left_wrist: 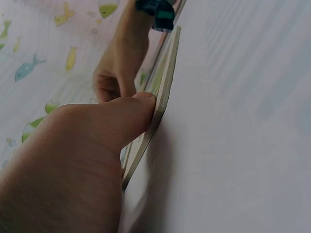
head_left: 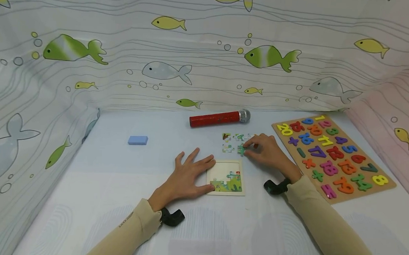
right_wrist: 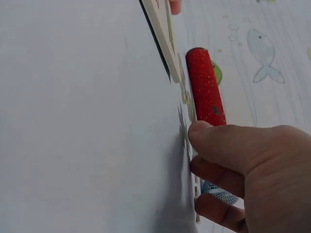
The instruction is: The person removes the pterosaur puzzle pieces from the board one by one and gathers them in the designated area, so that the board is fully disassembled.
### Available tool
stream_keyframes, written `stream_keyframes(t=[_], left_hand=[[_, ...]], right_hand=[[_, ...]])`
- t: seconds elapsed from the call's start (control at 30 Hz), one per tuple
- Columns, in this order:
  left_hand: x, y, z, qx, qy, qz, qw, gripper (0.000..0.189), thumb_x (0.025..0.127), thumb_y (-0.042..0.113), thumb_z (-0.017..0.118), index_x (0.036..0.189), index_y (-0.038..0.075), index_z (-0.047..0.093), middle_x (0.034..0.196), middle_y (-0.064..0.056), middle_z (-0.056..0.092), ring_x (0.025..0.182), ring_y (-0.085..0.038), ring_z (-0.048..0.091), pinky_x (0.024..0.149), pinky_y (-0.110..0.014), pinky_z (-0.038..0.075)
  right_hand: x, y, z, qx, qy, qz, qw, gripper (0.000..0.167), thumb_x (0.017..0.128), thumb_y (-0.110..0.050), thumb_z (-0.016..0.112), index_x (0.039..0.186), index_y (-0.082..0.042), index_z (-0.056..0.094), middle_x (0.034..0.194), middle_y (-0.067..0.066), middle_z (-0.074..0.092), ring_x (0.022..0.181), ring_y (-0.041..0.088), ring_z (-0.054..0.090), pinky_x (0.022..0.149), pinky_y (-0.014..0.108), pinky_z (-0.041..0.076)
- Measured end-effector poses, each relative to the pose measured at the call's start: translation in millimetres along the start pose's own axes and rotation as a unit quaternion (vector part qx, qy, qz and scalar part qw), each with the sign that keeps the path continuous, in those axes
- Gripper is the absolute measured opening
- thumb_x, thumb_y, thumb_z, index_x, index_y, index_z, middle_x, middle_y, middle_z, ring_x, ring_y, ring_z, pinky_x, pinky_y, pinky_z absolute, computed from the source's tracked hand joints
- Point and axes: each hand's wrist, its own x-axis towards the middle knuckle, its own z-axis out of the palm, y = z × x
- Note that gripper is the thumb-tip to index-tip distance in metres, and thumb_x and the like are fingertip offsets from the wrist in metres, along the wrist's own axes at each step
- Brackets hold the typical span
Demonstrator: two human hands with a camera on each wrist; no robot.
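A small wooden puzzle tray lies in the middle of the table, with several green jigsaw pieces fitted along its bottom and right side. My left hand rests at its left edge with fingers spread; in the left wrist view the thumb presses on the tray's rim. Beyond the tray, loose jigsaw pieces lie in rows. My right hand pinches a green puzzle piece of this group between thumb and index finger. The right wrist view shows those fingertips low at the row of pieces.
A red microphone lies behind the loose pieces. At the right is a wooden number board with colourful numerals. A blue block sits at the left. Fish-printed cloth stands as a wall at the back and sides.
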Motion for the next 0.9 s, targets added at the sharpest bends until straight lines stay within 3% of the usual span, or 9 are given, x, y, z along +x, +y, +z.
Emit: stream_keyframes(t=[0.37,0.73,0.9], left_hand=[[-1.0,1.4,1.7,0.006,-0.008,0.002,0.9999,0.078,0.09,0.063,0.06,0.156,0.025,0.043,0.163,0.009,0.039,0.158,-0.037,0.018,0.115,-0.072,0.006],[0.3,0.3,0.3,0.01,-0.003,0.0,0.9999,0.078,0.089,0.064,0.059,0.156,0.025,0.043,0.163,0.009,0.039,0.158,-0.038,0.018,0.116,-0.072,0.005],[-0.1,-0.4,-0.2,0.009,-0.005,-0.003,0.9999,0.079,0.089,0.064,0.058,0.156,0.026,0.043,0.164,0.009,0.039,0.158,-0.037,0.017,0.116,-0.072,0.004]], right_hand=[[2.1,-2.5,0.9,-0.046,-0.021,0.012,0.9986,0.019,0.088,-0.019,0.08,0.105,-0.014,0.078,0.107,0.004,0.077,0.093,0.022,0.057,0.081,0.038,0.033],[5.5,-2.6,0.6,-0.041,-0.024,0.001,0.9988,0.02,0.088,-0.016,0.08,0.107,-0.012,0.077,0.108,0.005,0.076,0.094,0.021,0.06,0.083,0.038,0.046],[7.3,-3.0,0.4,-0.043,-0.027,-0.002,0.9987,0.02,0.088,-0.017,0.08,0.107,-0.012,0.077,0.109,0.005,0.076,0.093,0.021,0.06,0.083,0.038,0.046]])
